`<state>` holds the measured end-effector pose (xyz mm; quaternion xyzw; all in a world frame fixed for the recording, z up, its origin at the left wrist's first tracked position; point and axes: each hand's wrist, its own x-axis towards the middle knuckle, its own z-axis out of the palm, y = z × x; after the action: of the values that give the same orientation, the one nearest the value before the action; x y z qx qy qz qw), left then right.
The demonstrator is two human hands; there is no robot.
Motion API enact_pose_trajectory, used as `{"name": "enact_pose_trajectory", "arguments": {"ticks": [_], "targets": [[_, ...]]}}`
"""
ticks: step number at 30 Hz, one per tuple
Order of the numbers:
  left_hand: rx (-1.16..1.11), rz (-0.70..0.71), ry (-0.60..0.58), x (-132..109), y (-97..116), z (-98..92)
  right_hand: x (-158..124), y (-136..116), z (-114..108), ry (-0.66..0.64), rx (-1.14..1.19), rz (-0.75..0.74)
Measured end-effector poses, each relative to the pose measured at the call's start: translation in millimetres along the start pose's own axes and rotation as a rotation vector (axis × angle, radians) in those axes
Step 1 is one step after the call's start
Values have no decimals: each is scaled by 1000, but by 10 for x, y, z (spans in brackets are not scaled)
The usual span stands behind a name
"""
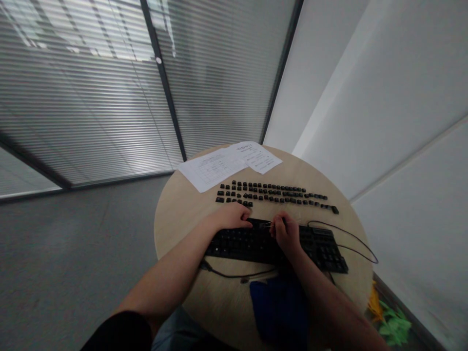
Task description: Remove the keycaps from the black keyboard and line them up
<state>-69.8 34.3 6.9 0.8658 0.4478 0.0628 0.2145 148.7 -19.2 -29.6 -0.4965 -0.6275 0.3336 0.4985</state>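
Keyboard lies on round surface; likely light, stiff shell, best steadied by its edges. Left hand at back edge, fingers curled, can't tell if gripping. Right hand pinched on thin wire tool. Loose keycaps behind: small, probably slippery; take by sides.

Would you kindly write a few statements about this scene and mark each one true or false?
1. The right hand holds a thin wire tool at the keyboard. True.
2. Every keycap sits on the keyboard. False: many loose keycaps lie in rows beyond it.
3. The papers lie at the far side of the round table. True.
4. The keyboard rests on the papers. False: it lies apart from them, nearer the person.
5. The left hand is at the keyboard. True.
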Motion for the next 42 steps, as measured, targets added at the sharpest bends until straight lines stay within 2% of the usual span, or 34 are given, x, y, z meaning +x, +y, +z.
{"name": "enact_pose_trajectory", "arguments": {"ticks": [6, 12, 19, 24, 27, 31, 35, 42], "targets": [[-70, 111, 23, -28, 62, -68, 20, 40, -17, -99, -169, -151], [-196, 199, 53, -61, 142, -141, 17, 33, -17, -92, -215, -216], [-103, 200, 143, -49, 152, -111, 30, -96, 3, -108, -294, -273], [-91, 247, 151, -50, 114, -113, 42, -146, 23, -118, -397, -281], [-107, 234, 198, -59, 61, -135, 65, -138, -3, -62, -440, -301], [-105, 168, 320, -79, -7, -191, 134, -100, -91, 67, -437, -295], [9, 115, 403, -45, 29, -232, 205, -70, -171, 159, -425, -275], [315, 86, 341, 299, 206, -131, 250, -54, -237, 227, -368, -316]]}}
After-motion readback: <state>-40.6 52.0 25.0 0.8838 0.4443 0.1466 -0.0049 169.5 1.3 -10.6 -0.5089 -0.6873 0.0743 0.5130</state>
